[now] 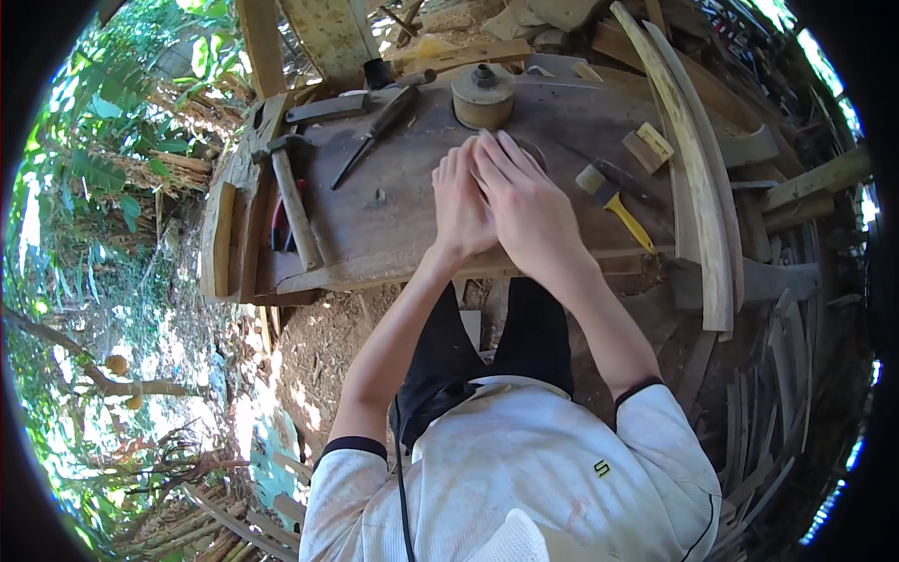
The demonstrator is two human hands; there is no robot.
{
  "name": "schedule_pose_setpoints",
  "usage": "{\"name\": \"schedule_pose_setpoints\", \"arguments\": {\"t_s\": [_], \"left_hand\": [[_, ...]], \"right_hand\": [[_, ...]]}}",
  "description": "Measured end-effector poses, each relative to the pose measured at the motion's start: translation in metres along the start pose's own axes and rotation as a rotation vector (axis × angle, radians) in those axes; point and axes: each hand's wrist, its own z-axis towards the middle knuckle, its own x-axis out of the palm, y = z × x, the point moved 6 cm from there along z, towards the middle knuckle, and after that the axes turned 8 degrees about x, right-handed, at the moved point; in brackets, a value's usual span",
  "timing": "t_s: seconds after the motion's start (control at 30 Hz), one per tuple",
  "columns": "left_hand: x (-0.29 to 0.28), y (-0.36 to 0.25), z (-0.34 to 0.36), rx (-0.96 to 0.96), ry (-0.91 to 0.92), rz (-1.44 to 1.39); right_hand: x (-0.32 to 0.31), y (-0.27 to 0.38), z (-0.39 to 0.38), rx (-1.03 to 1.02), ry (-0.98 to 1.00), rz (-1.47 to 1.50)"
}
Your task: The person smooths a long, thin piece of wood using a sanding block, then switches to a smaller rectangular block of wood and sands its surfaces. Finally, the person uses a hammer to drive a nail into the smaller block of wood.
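Above the middle of a dark wooden workbench, my left hand and my right hand are pressed together, fingers pointing away from me. The right hand partly overlaps the left. A dark rounded edge shows beside the right fingers; whatever lies between the palms is hidden. Just beyond my fingertips stands a round tan container with a dark knob on top. To the right lies a paintbrush with a yellow handle. Left of my hands lie a long dark pointed tool and a hammer with a wooden handle.
Red-handled pliers lie beside the hammer. A small wooden block with a yellowish piece sits at the right. Long curved wood strips border the bench's right end. Wood scraps pile up at the right; plants grow left.
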Motion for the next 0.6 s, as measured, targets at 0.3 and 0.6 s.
{"name": "schedule_pose_setpoints", "arguments": {"t_s": [0.3,0.6], "left_hand": [[0.009,0.010,-0.002,-0.088,0.055,0.011],[0.015,0.010,0.005,-0.172,0.231,0.071]], "right_hand": [[-0.007,-0.015,-0.016,0.053,-0.029,0.061],[-0.007,-0.073,-0.062,0.339,-0.110,0.466]]}}
